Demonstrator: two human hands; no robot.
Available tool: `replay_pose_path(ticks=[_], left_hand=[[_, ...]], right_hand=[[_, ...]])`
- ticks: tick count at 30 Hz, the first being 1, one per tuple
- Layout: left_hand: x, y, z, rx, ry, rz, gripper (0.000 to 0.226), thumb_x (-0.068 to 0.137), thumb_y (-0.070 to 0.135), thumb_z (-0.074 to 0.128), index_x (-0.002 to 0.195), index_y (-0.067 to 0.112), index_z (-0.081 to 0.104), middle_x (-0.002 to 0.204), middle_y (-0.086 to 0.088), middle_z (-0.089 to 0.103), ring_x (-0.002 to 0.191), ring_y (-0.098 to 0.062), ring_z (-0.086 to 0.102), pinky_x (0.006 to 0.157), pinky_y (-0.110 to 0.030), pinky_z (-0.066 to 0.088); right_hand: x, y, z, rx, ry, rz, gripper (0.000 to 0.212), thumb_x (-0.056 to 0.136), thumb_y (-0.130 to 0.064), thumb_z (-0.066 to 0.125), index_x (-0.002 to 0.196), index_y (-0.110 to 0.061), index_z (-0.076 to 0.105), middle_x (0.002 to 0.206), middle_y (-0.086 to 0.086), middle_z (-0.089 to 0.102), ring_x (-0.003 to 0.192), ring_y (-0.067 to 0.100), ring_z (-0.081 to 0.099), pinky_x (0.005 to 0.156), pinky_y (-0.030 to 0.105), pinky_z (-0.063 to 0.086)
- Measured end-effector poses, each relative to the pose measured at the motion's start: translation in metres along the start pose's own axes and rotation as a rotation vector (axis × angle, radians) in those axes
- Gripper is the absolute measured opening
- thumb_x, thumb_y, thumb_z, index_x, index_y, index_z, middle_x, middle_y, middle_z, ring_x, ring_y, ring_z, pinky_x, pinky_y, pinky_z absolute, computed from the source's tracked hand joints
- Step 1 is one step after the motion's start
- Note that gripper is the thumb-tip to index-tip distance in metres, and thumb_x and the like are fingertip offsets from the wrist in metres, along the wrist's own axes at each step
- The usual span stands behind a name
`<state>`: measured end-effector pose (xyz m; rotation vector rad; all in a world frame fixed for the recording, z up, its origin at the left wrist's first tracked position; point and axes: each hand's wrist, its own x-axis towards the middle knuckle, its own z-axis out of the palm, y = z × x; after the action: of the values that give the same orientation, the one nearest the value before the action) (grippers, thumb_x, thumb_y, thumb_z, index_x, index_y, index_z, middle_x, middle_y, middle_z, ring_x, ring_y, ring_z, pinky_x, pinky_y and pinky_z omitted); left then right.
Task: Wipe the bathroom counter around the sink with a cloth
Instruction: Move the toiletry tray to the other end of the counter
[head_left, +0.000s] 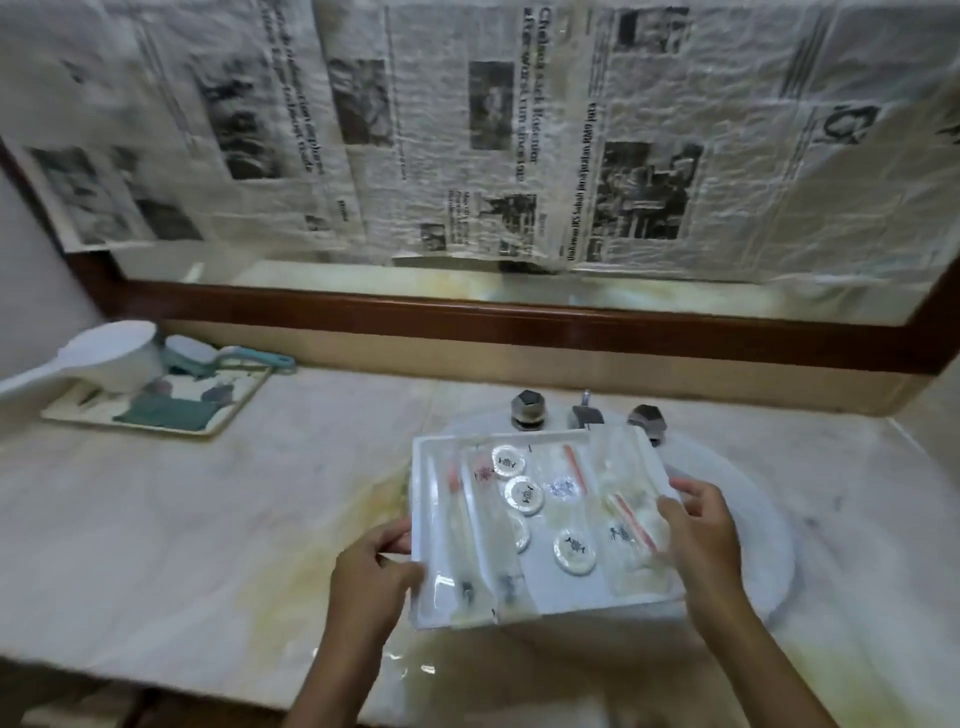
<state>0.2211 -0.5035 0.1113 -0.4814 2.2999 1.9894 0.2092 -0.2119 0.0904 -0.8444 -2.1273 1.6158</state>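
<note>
I hold a white tray (434, 525) of wrapped toiletries above the sink (753, 519). My left hand (371, 571) grips its left edge and my right hand (698, 530) grips its right edge. On the tray lie several round white soaps (524, 495) and clear sachets. The marble counter (208, 519) spreads left of the sink, stained yellow near the basin. A green cloth (166, 411) lies on a patterned tray at the far left. Behind the white tray stand the tap handles (527, 409) and spout (587, 413).
The patterned tray (228, 410) at the far left also bears a white scoop (98, 358) and a teal-handled brush (234, 358). Newspaper (493, 130) covers the mirror, framed in dark wood (519, 322). The counter's front edge (156, 670) runs along the bottom left.
</note>
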Motion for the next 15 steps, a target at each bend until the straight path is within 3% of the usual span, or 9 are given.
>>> replay_pose_path(ticks=[5,9,12,15], left_hand=[[-0.027,-0.029,-0.113,-0.091,0.149,-0.068,0.047,0.070,-0.016,0.059,0.100,0.017,0.071,0.087,-0.004,0.072,0.080,-0.019,0.068,0.066,-0.026,0.049],[-0.042,-0.047,-0.186,-0.183,0.295,-0.120,0.045,0.071,-0.021,0.056,0.097,0.013,0.070,0.088,-0.007,0.073,0.082,-0.022,0.069,0.068,-0.032,0.055],[-0.045,-0.063,-0.232,-0.264,0.391,-0.172,0.045,0.070,-0.022,0.056,0.098,0.010,0.070,0.088,-0.011,0.074,0.086,-0.027,0.070,0.072,-0.038,0.057],[-0.041,-0.078,-0.273,-0.324,0.489,-0.205,0.045,0.070,-0.023,0.056,0.099,0.008,0.070,0.089,-0.015,0.073,0.086,-0.030,0.070,0.070,-0.037,0.055]], right_hand=[[-0.070,-0.023,0.086,0.037,-0.187,-0.035,0.016,0.094,-0.019,0.055,0.108,-0.026,0.056,0.108,0.006,0.059,0.083,0.020,0.062,0.068,0.038,0.055],[-0.116,-0.040,0.153,0.033,-0.345,-0.059,0.016,0.091,-0.017,0.056,0.105,-0.024,0.057,0.105,0.005,0.059,0.082,0.018,0.060,0.069,0.039,0.054],[-0.144,-0.047,0.204,0.011,-0.462,-0.077,0.018,0.086,-0.020,0.059,0.099,-0.032,0.060,0.107,0.006,0.060,0.091,0.027,0.062,0.079,0.052,0.056],[-0.165,-0.055,0.257,-0.035,-0.554,-0.108,0.021,0.088,-0.015,0.058,0.106,-0.025,0.060,0.110,0.009,0.060,0.096,0.027,0.060,0.084,0.048,0.053]])
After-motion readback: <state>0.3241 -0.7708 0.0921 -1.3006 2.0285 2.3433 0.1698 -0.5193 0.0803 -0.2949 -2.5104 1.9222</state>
